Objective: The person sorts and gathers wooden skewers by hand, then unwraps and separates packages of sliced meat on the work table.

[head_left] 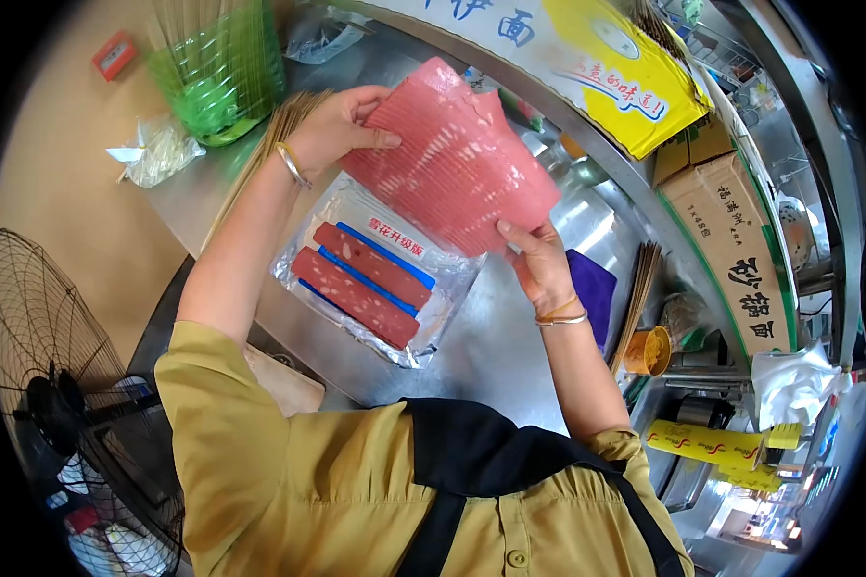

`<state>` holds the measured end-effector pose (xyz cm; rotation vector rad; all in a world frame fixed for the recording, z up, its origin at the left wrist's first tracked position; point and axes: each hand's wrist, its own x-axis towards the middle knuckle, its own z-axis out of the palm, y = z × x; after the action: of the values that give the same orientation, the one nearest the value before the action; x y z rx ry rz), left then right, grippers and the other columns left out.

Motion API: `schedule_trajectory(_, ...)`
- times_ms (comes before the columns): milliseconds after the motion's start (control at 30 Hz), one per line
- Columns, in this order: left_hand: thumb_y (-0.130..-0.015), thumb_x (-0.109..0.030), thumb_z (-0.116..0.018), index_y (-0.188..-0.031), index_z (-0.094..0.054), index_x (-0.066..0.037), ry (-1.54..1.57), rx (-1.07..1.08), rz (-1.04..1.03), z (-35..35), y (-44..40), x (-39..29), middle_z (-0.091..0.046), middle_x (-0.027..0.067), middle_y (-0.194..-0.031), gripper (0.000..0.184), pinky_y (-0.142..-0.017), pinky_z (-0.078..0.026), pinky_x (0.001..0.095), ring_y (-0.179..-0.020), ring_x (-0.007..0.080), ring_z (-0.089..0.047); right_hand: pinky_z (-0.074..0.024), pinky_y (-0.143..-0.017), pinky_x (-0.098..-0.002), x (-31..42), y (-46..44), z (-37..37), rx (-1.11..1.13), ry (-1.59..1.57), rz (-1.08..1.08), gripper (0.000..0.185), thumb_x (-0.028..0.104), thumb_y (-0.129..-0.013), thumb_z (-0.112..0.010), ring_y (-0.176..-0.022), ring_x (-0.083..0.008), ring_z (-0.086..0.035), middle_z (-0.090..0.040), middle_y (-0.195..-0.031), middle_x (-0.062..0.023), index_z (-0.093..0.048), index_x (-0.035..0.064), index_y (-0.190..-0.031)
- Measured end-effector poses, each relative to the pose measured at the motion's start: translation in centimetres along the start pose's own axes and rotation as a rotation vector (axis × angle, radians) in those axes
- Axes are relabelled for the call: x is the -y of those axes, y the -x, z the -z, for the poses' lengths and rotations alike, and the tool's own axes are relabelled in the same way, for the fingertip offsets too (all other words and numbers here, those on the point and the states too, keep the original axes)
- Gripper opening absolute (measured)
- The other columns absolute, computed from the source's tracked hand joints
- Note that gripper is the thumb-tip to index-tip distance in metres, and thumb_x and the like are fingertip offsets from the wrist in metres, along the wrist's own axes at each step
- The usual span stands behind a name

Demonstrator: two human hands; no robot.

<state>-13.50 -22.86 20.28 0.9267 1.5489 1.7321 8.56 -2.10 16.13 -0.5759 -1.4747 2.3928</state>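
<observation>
A wide pink sheet (457, 159) with fine ribs and pale specks is held up between my two hands, tilted above the steel counter. My left hand (348, 125) pinches its left edge, thumb on the near face. At the lower right corner, my right hand (539, 262) grips it between thumb and fingers. Below lies an open silver foil package (433, 337) with red print. Two strips of marbled red meat (356, 296) rest on it, with blue strips (368, 279) beside and between them. Whether the pink sheet is meat or a liner I cannot tell.
Thin wooden skewers (635, 303) lie at the right, near a purple cloth (590, 288) and an orange tub (648, 351). More skewers stand in a green bag (216, 72) at the upper left. Cardboard boxes (726, 245) line the back. A wire fan (53, 385) stands left.
</observation>
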Motion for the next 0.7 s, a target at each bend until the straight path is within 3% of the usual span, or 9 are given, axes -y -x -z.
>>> schedule_trajectory(33,-0.073,0.003,-0.069,-0.118,-0.050,-0.001,-0.014,-0.017,-0.020,-0.2,0.3,-0.5,-0.062,0.0053,-0.104,0.049,-0.083,-0.049,0.0249,-0.092,0.0113,-0.059,-0.0456,-0.087,-0.0292,0.1,-0.2,-0.1,-0.014,-0.001,0.032,0.040,-0.003,-0.075,-0.069,-0.097,-0.0158,-0.058,-0.061,-0.106,-0.0046,-0.055,0.0068,-0.111)
schedule_trajectory(67,-0.073,0.003,-0.069,-0.118,-0.050,-0.001,-0.015,-0.018,-0.022,-0.1,0.3,-0.3,-0.062,0.0053,-0.104,0.049,-0.083,-0.049,0.0249,-0.092,0.0113,-0.059,-0.0456,-0.087,-0.0292,-0.3,-0.5,0.1,-0.012,-0.001,0.034,0.040,-0.003,-0.075,-0.069,-0.097,-0.0158,-0.058,-0.061,-0.106,-0.0046,-0.055,0.0068,-0.111)
schedule_trajectory(133,-0.072,0.003,-0.070,-0.118,-0.049,-0.001,-0.164,-0.051,-0.098,0.7,0.5,1.0,-0.062,0.0045,-0.105,0.050,-0.083,-0.049,0.0248,-0.093,0.0121,-0.059,-0.0461,-0.086,-0.0293,-1.4,-1.1,0.6,0.012,0.163,0.238,0.039,-0.004,-0.075,-0.068,-0.095,-0.0152,-0.058,-0.061,-0.106,-0.0051,-0.055,0.0057,-0.110)
schedule_trajectory(267,-0.069,0.003,-0.072,-0.112,-0.054,-0.004,-0.328,-0.136,-0.167,1.6,0.8,5.4,-0.064,0.0037,-0.100,0.047,-0.081,-0.049,0.0254,-0.090,0.0134,-0.061,-0.0461,-0.083,-0.0278,-2.8,-0.9,-0.3,-0.067,0.344,0.356,0.035,-0.002,-0.075,-0.069,-0.093,-0.0128,-0.058,-0.061,-0.103,-0.0038,-0.056,0.0053,-0.106)
schedule_trajectory(333,-0.065,0.004,-0.072,-0.105,-0.058,-0.006,-0.602,-0.257,-0.185,1.6,1.2,6.9,-0.066,0.0044,-0.094,0.043,-0.078,-0.049,0.0267,-0.086,0.0143,-0.062,-0.0457,-0.081,-0.0280,-4.1,-1.7,0.2,-0.094,0.639,0.468,0.035,-0.003,-0.071,-0.069,-0.093,-0.0146,-0.057,-0.061,-0.102,-0.0043,-0.056,0.0053,-0.103)
schedule_trajectory(367,-0.063,0.006,-0.071,-0.100,-0.060,-0.008,-0.626,-0.304,-0.211,1.1,1.5,7.1,-0.066,0.0058,-0.090,0.041,-0.075,-0.049,0.0281,-0.084,0.0163,-0.063,-0.0457,-0.081,-0.0280,-4.6,-1.8,0.3,-0.097,0.637,0.468,0.035,-0.003,-0.071,-0.069,-0.093,-0.0146,-0.057,-0.061,-0.102,-0.0043,-0.056,0.0053,-0.103)
schedule_trajectory(467,-0.063,0.007,-0.069,-0.100,-0.060,-0.008,-0.691,-0.375,-0.242,1.5,1.8,11.3,-0.066,0.0064,-0.092,0.041,-0.074,-0.049,0.0282,-0.085,0.0175,-0.064,-0.0446,-0.081,-0.0308,-6.0,-1.7,0.3,-0.161,1.013,0.639,0.036,0.000,-0.067,-0.072,-0.092,-0.0207,-0.056,-0.060,-0.096,-0.0078,-0.055,0.0033,-0.098)
schedule_trajectory(533,-0.064,0.008,-0.067,-0.102,-0.059,-0.008,-0.651,-0.339,-0.253,2.2,2.2,14.3,-0.065,0.0067,-0.094,0.042,-0.074,-0.050,0.0285,-0.087,0.0192,-0.064,-0.0420,-0.081,-0.0370,-6.9,-1.4,0.6,-0.104,1.134,0.682,0.038,-0.002,-0.060,-0.070,-0.091,-0.0321,-0.049,-0.055,-0.091,-0.0110,-0.055,0.0052,-0.094)
schedule_trajectory(700,-0.070,0.008,-0.063,-0.110,-0.053,-0.005,-0.499,-0.481,-0.248,0.3,4.4,15.8,-0.063,0.0121,-0.098,0.043,-0.078,-0.049,0.0290,-0.091,0.0230,-0.062,-0.0389,-0.087,-0.0395,-9.2,-0.3,0.8,0.102,1.252,0.732,0.046,-0.006,-0.057,-0.060,-0.102,-0.0326,-0.048,-0.052,-0.109,-0.0114,-0.053,0.0061,-0.101)
